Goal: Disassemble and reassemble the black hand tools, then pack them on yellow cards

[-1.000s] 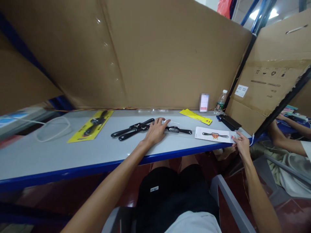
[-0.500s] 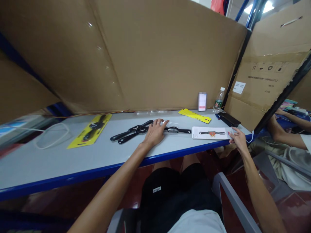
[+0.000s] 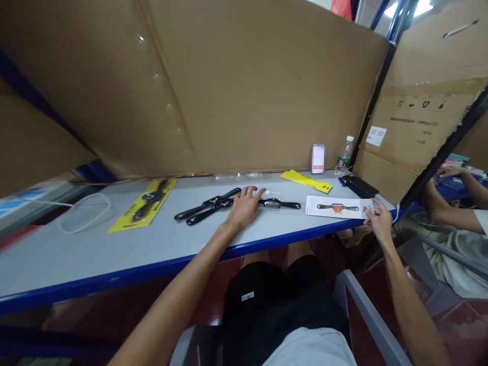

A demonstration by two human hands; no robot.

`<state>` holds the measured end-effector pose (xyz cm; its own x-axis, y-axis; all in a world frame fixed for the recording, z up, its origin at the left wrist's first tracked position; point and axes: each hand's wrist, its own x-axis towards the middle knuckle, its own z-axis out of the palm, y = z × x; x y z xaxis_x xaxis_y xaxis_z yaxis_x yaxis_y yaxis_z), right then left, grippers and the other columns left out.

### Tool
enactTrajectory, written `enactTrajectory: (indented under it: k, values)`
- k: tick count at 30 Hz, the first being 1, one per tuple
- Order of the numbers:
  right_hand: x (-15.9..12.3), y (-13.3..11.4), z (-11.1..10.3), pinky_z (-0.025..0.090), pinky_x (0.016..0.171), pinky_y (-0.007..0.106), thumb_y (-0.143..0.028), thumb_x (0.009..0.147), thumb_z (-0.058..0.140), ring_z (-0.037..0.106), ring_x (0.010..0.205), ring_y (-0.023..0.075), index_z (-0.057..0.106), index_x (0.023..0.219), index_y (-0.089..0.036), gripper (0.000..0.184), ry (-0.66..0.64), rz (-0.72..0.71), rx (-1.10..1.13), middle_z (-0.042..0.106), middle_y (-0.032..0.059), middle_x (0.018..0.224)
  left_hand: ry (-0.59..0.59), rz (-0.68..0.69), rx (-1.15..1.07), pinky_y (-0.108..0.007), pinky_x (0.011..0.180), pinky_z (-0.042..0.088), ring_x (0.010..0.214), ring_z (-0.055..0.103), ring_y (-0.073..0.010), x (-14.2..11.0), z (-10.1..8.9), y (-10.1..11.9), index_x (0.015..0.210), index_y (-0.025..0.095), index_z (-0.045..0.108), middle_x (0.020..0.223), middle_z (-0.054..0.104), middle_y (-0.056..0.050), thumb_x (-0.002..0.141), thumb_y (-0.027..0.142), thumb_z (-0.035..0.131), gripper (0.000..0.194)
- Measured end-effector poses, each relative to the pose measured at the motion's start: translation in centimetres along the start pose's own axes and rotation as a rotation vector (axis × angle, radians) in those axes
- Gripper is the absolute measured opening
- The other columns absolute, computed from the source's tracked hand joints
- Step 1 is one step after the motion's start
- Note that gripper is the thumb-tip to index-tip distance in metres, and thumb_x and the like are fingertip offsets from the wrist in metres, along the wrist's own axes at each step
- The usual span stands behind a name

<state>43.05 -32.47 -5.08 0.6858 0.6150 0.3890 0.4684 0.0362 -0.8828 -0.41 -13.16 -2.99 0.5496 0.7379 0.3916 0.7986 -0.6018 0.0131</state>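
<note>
My left hand (image 3: 244, 207) lies on the grey table (image 3: 152, 244), fingers stretched over a black two-handled tool in a clear wrapper (image 3: 277, 204). Two more black tools (image 3: 206, 205) lie just left of that hand. My right hand (image 3: 378, 219) pinches the right end of a white printed card (image 3: 335, 208) showing a picture of the tool, at the table's front right edge.
A yellow card with a packed tool (image 3: 147, 202) and a white cord loop (image 3: 86, 211) lie at left. Yellow cards (image 3: 306, 181), a small box (image 3: 318, 158), a water bottle (image 3: 344, 155) and a black case (image 3: 360, 186) stand at back right. Cardboard walls surround; another person's arms (image 3: 448, 203) are at right.
The white card in my right hand has shifted slightly right along the table edge. My left hand stays on the wrapped tool.
</note>
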Motion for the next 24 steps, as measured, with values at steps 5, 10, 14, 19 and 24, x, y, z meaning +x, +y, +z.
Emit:
enactTrajectory:
  k: [5,10,14,19,24]
  values:
    - [-0.44,0.00,-0.08,0.053,0.045,0.031,-0.052,0.075,0.070,0.060,0.045,0.0164,0.057,0.143,-0.014,0.078,0.005,-0.019,-0.017,0.071,0.0068,0.083,-0.004,0.002,0.007,-0.052,0.100,0.046,0.135,0.041,-0.0358,0.04,0.06,-0.05,0.154,0.023,0.042,0.145,0.047,-0.017,0.078,0.005,0.050,0.079]
    - [-0.40,0.16,-0.03,0.052,0.043,0.031,-0.048,0.074,0.071,0.060,0.043,0.0177,0.057,0.141,-0.014,0.077,-0.004,-0.019,0.006,0.068,0.0019,0.072,-0.008,-0.002,0.009,-0.052,0.101,0.046,0.135,0.041,-0.0361,0.05,0.01,-0.01,0.155,0.024,0.042,0.145,0.047,-0.017,0.078,0.005,0.050,0.079]
    - [-0.55,0.08,0.10,0.052,0.042,0.030,-0.042,0.072,0.070,0.059,0.042,0.0178,0.057,0.141,-0.015,0.075,-0.041,0.019,0.036,0.064,-0.0017,0.065,-0.010,-0.012,-0.014,-0.054,0.104,0.044,0.136,0.040,-0.0363,0.01,-0.05,0.03,0.156,0.026,0.041,0.146,0.047,-0.016,0.079,0.006,0.051,0.079]
    - [-0.69,-0.06,0.16,0.048,0.039,0.028,-0.041,0.069,0.070,0.056,0.040,0.0170,0.058,0.138,-0.013,0.075,-0.072,0.050,0.040,0.063,-0.0021,0.062,-0.014,-0.015,-0.008,-0.053,0.105,0.044,0.135,0.041,-0.0359,0.02,0.01,-0.01,0.156,0.026,0.040,0.146,0.047,-0.016,0.079,0.006,0.050,0.079]
    - [-0.61,-0.71,0.44,0.046,0.038,0.028,-0.043,0.069,0.069,0.054,0.038,0.0166,0.057,0.138,-0.011,0.077,-0.084,0.045,0.012,0.060,-0.0028,0.058,-0.016,0.001,0.019,-0.054,0.101,0.046,0.135,0.041,-0.0365,0.08,0.03,0.00,0.155,0.022,0.041,0.145,0.047,-0.018,0.079,0.005,0.048,0.079]
